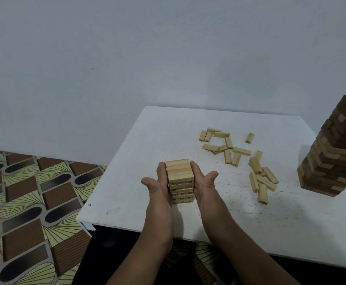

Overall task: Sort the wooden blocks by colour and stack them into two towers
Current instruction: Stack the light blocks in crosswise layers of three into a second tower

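Pressing from both sides, the left hand [161, 183] and right hand [202, 182] flanked a short light tower [180, 179] near the desk's [126, 202] front-left edge. The fingers lay straight and flat against its sides, thumbs lifted clear, gripping nothing; I judged this was to square the layers so the stack would stand true. Loose light blocks [240, 157] lay scattered toward the middle and back, well apart from the hands, waiting their turn. At the right edge stood the tall tower [332, 153], mostly dark, some light blocks showing in it.
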The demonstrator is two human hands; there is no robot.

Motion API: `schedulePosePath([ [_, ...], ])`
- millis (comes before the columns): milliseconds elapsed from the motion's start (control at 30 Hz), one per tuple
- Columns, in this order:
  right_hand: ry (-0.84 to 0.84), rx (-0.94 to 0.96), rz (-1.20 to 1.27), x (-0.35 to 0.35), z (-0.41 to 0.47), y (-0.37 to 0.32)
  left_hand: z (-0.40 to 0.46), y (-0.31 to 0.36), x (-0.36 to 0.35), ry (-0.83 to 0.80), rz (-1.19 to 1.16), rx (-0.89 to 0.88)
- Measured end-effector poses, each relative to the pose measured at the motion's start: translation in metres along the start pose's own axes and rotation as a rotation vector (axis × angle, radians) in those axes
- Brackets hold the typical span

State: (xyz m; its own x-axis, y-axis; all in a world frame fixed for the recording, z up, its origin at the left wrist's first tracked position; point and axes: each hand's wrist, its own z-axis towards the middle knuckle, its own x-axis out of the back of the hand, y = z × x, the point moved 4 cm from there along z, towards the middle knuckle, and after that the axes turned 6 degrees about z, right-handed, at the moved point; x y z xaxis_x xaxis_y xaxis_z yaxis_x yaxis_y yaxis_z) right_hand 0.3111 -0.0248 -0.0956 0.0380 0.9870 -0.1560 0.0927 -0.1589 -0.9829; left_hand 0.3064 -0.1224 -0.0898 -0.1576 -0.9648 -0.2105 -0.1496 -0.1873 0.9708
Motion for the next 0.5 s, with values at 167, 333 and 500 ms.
schedulePosePath([
  [167,-0.010,0.001,-0.006,-0.002,0.002,0.000,0.000,0.000,0.000,-0.034,0.092,0.007],
  [333,-0.035,0.021,-0.025,-0.003,-0.004,-0.004,0.001,0.002,-0.002,-0.028,0.084,0.004],
  [500,-0.029,0.025,0.016,-0.006,-0.005,-0.008,0.002,0.002,-0.002,-0.005,0.064,-0.014],
])
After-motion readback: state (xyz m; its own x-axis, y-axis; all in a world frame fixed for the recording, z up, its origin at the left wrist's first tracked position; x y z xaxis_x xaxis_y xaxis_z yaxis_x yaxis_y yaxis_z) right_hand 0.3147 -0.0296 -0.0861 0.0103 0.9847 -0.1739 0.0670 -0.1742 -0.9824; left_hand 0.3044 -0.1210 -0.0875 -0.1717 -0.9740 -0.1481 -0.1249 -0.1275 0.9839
